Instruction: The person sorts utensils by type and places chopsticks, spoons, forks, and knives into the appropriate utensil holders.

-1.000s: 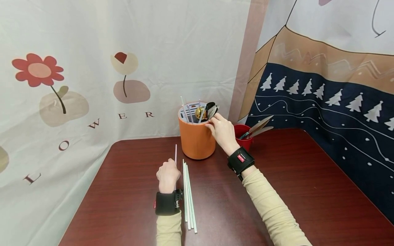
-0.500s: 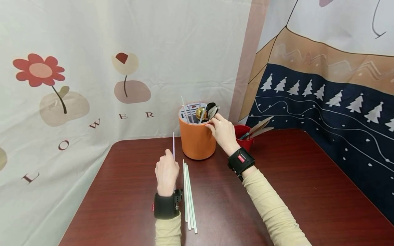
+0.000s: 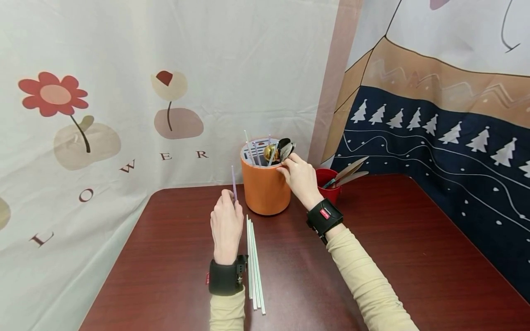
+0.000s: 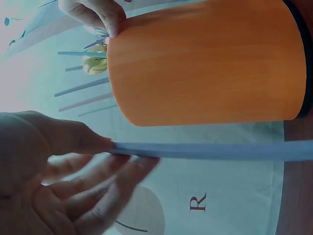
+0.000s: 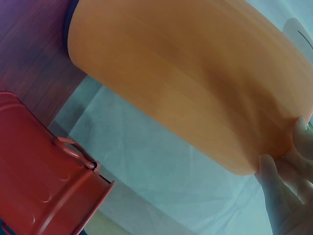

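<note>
An orange cylindrical holder [image 3: 265,186] stands at the back of the dark red table [image 3: 393,257], with several straws and spoons sticking out of its slotted top. My left hand [image 3: 226,220] pinches a pale purple straw [image 3: 233,183] between thumb and fingers, lifted off the table just left of the holder; in the left wrist view the straw [image 4: 210,150] runs alongside the holder [image 4: 205,58]. My right hand [image 3: 301,179] grips the holder's right rim [image 5: 274,161] with curled fingers. Three white straws [image 3: 253,262] lie side by side on the table between my arms.
A small red bucket [image 3: 327,181] with spoons in it stands right of the holder, behind my right wrist; it shows close in the right wrist view [image 5: 39,181]. Printed cloth backdrops hang behind and to the right. Bare table surface lies on both sides.
My left hand has lifted the purple straw off the table and carried it forward and up toward the orange holder. The right hand has stayed on the rim.
</note>
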A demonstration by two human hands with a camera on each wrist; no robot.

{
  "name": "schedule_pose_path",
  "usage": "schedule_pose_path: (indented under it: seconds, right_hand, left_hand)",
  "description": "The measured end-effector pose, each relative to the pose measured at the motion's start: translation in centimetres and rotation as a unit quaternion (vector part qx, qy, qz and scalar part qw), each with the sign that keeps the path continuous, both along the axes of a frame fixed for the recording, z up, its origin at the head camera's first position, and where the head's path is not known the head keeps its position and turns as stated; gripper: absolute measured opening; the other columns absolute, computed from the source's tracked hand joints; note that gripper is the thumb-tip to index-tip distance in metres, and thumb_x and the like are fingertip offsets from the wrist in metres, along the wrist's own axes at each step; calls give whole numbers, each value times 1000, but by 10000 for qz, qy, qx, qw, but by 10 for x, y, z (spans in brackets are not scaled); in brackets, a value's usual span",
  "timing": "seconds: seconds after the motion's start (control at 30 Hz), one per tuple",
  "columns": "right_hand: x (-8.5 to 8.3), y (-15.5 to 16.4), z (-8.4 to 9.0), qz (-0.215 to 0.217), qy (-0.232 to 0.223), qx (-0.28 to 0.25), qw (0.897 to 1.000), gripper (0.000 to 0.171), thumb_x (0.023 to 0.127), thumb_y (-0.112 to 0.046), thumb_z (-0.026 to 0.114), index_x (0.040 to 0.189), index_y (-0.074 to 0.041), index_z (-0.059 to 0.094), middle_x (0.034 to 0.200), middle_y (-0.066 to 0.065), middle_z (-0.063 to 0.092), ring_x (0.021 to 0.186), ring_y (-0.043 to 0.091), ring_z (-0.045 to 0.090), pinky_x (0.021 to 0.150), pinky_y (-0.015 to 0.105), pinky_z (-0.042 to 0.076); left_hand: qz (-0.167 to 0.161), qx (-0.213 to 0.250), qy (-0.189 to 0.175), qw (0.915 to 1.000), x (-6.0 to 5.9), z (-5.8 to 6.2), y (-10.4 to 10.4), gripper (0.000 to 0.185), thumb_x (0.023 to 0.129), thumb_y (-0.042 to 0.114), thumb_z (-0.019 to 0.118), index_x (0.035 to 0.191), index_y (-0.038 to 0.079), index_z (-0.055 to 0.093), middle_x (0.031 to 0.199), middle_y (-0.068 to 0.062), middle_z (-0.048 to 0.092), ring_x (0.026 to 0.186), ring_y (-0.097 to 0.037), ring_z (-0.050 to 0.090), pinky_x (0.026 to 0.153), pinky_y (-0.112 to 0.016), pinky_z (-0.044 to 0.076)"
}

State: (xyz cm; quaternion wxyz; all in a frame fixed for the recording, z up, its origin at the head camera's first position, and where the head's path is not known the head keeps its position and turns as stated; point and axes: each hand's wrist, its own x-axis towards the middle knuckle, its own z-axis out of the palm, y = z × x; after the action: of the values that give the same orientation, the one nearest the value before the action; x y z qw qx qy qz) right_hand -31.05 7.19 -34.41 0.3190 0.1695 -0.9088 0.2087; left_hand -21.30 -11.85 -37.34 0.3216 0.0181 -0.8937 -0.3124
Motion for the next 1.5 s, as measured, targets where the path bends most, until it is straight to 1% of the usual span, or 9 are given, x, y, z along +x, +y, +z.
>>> schedule_pose_path:
  seconds: [0.13, 0.27, 0.5, 0.73, 0.87, 0.97, 1.1, 1.37, 1.5]
  right_hand:
    - [-1, 0, -1, -11, -11, -10, 10000, 22, 87, -29, 67, 90, -8, 72, 84, 5, 57, 66, 27, 61, 58, 35, 53]
    - [-1, 0, -1, -1, 173, 32, 9998, 22, 87, -29, 67, 89, -8, 72, 84, 6, 58, 67, 29, 62, 58, 38, 53]
    - [-1, 0, -2, -5, 250, 72, 9997, 21, 87, -28, 68, 88, -8, 71, 84, 6, 58, 67, 29, 63, 58, 39, 53]
    - [-1, 0, -1, 9, 243, 35, 9997, 22, 87, -29, 67, 90, -7, 72, 87, 6, 60, 68, 29, 64, 60, 39, 54]
    - [-1, 0, 0, 8, 248, 43, 9997, 23, 87, -29, 67, 91, -7, 72, 88, 6, 61, 68, 29, 64, 60, 39, 54]
    - [0, 0, 0, -3, 214, 40, 9998, 23, 87, -29, 67, 91, -7, 72, 88, 6, 61, 68, 29, 64, 59, 39, 54]
    - [0, 0, 0, 5, 134, 33, 9999, 22, 87, -29, 67, 91, -7, 72, 86, 6, 59, 67, 29, 63, 59, 39, 54]
    - [0, 0, 0, 24, 139, 63, 9999, 23, 87, -29, 67, 91, -7, 72, 85, 6, 58, 66, 29, 62, 58, 37, 53]
    - [-1, 0, -1, 38, 172, 31, 9998, 23, 87, -30, 67, 91, -7, 72, 87, 6, 60, 67, 27, 63, 59, 37, 54]
  left_hand:
    - [-80, 249, 491, 9985, 0, 4, 2, 12, 91, 7, 57, 101, 1, 56, 89, -14, 66, 63, -32, 63, 55, -41, 52]
    - [-91, 387, 1034, 9938, 2, 11, 6, 12, 91, 8, 59, 99, 0, 57, 89, -14, 68, 67, -29, 67, 57, -40, 53]
    - [-98, 439, 1660, 9851, 6, 22, 10, 12, 90, 9, 60, 98, 0, 57, 87, -14, 69, 69, -25, 69, 57, -38, 53]
    - [-323, 697, 2479, 9657, 5, 42, 15, 12, 92, 9, 59, 98, 0, 56, 88, -16, 70, 67, -23, 69, 56, -34, 53]
    - [-414, 840, 2956, 9507, 3, 57, 19, 13, 92, 9, 60, 98, -3, 57, 92, -16, 70, 78, -24, 72, 60, -35, 55]
    - [-497, 921, 3213, 9412, -1, 64, 22, 13, 92, 8, 59, 98, -4, 58, 94, -15, 69, 84, -24, 72, 63, -34, 56]
    - [-573, 848, 3237, 9406, -11, 67, 25, 12, 92, 7, 58, 97, -4, 58, 93, -16, 69, 85, -24, 72, 64, -31, 57]
    - [-661, 606, 2582, 9619, -38, 64, 26, 12, 94, 9, 57, 100, -1, 57, 94, -16, 68, 83, -27, 69, 71, -35, 58]
    - [-709, 532, 2314, 9688, -50, 63, 26, 13, 95, 11, 55, 101, 0, 57, 95, -16, 66, 83, -27, 69, 70, -36, 57]
